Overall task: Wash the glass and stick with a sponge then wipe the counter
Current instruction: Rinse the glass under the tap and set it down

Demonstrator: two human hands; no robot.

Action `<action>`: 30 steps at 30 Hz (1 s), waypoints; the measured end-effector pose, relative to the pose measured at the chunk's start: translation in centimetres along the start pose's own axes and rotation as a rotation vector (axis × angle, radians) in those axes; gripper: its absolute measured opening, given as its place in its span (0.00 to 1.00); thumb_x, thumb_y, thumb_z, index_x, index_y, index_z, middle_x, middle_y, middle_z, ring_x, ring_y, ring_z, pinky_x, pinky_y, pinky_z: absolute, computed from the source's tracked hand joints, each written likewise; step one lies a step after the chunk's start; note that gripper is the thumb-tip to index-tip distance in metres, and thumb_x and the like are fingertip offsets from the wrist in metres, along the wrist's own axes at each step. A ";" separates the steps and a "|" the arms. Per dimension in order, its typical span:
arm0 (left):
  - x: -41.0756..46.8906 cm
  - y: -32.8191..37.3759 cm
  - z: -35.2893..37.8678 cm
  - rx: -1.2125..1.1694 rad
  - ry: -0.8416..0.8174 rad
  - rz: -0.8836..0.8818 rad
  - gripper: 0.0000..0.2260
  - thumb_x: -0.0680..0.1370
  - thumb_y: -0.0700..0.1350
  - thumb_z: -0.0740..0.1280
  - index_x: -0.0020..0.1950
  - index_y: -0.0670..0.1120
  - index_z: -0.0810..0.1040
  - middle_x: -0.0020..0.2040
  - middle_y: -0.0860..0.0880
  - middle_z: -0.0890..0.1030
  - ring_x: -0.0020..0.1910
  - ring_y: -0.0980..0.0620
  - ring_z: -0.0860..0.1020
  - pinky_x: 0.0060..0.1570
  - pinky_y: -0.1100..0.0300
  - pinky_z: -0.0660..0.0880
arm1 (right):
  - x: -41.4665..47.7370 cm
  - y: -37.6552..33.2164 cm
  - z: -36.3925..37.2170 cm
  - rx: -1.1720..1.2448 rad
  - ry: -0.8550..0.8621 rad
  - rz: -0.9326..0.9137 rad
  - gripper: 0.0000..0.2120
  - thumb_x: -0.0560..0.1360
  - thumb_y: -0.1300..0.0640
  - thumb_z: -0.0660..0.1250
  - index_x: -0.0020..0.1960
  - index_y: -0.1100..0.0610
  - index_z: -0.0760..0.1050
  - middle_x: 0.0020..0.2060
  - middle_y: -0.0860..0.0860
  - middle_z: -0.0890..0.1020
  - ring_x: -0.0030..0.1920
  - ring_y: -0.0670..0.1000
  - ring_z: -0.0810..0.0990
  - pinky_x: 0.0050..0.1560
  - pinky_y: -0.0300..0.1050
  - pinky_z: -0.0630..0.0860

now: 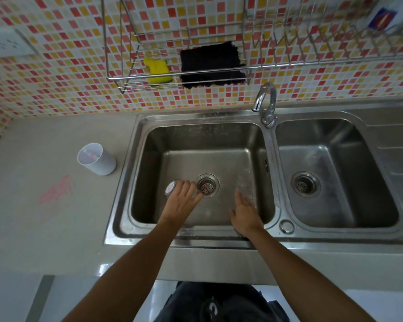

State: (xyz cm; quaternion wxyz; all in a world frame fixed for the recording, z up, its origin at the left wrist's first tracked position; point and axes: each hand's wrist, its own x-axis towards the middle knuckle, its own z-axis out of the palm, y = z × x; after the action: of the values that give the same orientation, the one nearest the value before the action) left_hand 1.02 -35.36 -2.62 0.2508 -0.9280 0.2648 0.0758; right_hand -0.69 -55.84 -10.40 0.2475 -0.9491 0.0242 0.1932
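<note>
My left hand [183, 199] reaches into the left sink basin [149, 145] and grips a clear glass [171, 188] lying on its side just left of the drain [207, 185]. My right hand [243, 213] hovers low over the basin's right side, fingers straight and holding nothing. A yellow sponge [158, 71] sits in the wire rack [116, 77] on the wall above the sink. A white cup [97, 159] stands on the counter left of the sink; something pinkish shows inside it, and I cannot tell what.
A black cloth [212, 66] hangs in the rack beside the sponge. The faucet [265, 98] stands between the two basins, and the right basin [335, 159] holds nothing. A red smear [56, 190] marks the beige counter [33, 228] left of the sink.
</note>
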 end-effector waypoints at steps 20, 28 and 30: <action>-6.8 -5.9 3.9 -0.547 0.369 -0.553 0.32 0.67 0.47 0.77 0.68 0.50 0.69 0.64 0.41 0.73 0.64 0.42 0.71 0.66 0.45 0.70 | -0.6 -4.0 1.5 0.153 -0.074 -0.096 0.24 0.77 0.53 0.66 0.71 0.54 0.67 0.68 0.53 0.73 0.68 0.54 0.70 0.67 0.47 0.66; -11.9 -13.5 7.0 -0.818 0.463 -0.947 0.34 0.66 0.56 0.76 0.68 0.48 0.69 0.64 0.47 0.75 0.61 0.45 0.72 0.62 0.53 0.67 | 2.3 -17.7 2.3 0.214 -0.040 -0.330 0.25 0.75 0.53 0.70 0.69 0.57 0.70 0.66 0.55 0.75 0.66 0.54 0.73 0.64 0.41 0.65; -13.0 -15.5 7.4 -0.935 0.492 -0.983 0.35 0.64 0.54 0.78 0.67 0.46 0.70 0.64 0.47 0.75 0.62 0.45 0.71 0.61 0.54 0.67 | 3.6 -22.3 1.6 0.255 -0.031 -0.381 0.27 0.74 0.52 0.70 0.70 0.56 0.68 0.66 0.55 0.74 0.66 0.54 0.72 0.64 0.42 0.66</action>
State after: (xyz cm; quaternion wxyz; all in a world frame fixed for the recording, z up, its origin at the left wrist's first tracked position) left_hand -1.86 -14.37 1.14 -0.2346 -0.9403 -0.1947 -0.1515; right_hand 5.23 -35.39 -2.81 0.3979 -0.8945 -0.1348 0.1528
